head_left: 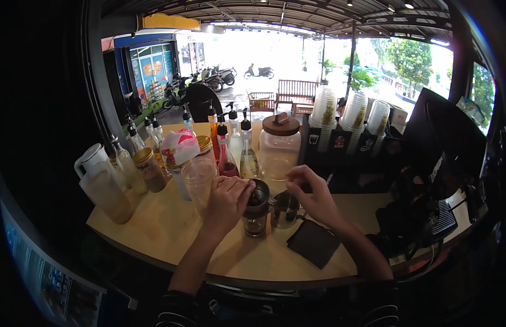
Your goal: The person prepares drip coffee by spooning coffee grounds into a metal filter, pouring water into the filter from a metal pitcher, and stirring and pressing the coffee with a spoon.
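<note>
A dark metal drip filter [257,199] sits on top of a small clear glass [255,224] near the counter's front. My left hand [226,204] is at the filter's left side, its fingers pressed together against the rim. To the right, a metal pitcher [286,210] stands beside the glass. Just above and behind that pitcher is my right hand [314,196], its fingers bent and the thumb apart from the forefinger, with nothing visible between them. A dark folded cloth [314,243] lies on the counter under my right forearm.
A large clear plastic cup [199,182] stands left of my left hand. Pump bottles [226,155], a wooden-lidded glass jar [280,147] and gold-lidded jars [150,171] line the back. Stacked plastic cups [323,109] fill a black holder. A plastic jug [105,191] stands far left.
</note>
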Action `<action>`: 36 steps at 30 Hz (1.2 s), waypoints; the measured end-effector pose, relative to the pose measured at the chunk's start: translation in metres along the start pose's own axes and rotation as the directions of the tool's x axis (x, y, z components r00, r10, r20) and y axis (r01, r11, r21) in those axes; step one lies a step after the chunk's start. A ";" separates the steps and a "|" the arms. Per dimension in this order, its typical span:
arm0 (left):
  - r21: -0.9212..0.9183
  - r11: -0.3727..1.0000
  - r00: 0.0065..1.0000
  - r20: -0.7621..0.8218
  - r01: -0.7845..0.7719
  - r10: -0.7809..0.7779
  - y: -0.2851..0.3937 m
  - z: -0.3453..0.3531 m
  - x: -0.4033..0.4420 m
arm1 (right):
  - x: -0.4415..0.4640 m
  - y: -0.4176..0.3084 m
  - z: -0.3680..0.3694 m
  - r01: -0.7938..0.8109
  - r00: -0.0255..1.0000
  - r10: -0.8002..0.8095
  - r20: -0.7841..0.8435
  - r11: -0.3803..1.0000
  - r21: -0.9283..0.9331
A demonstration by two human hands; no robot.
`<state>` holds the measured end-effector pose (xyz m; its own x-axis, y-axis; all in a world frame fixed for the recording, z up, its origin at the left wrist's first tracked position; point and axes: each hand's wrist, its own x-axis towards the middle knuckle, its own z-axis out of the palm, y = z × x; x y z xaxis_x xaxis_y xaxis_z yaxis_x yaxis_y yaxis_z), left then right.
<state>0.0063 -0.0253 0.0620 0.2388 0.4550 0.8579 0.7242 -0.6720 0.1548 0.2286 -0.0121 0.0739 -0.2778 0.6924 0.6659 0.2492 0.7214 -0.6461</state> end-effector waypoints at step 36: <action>-0.313 0.901 0.936 -0.086 0.301 -0.342 -0.024 -0.013 -0.020 | 0.014 0.044 -0.035 -0.346 0.922 0.387 0.004 0.819 0.457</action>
<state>-0.0242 -0.0260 0.0474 -0.0804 0.6052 0.7920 0.5216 -0.6515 0.5508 0.2681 0.0299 0.0672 -0.1633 0.9177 0.3622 -0.1239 0.3451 -0.9303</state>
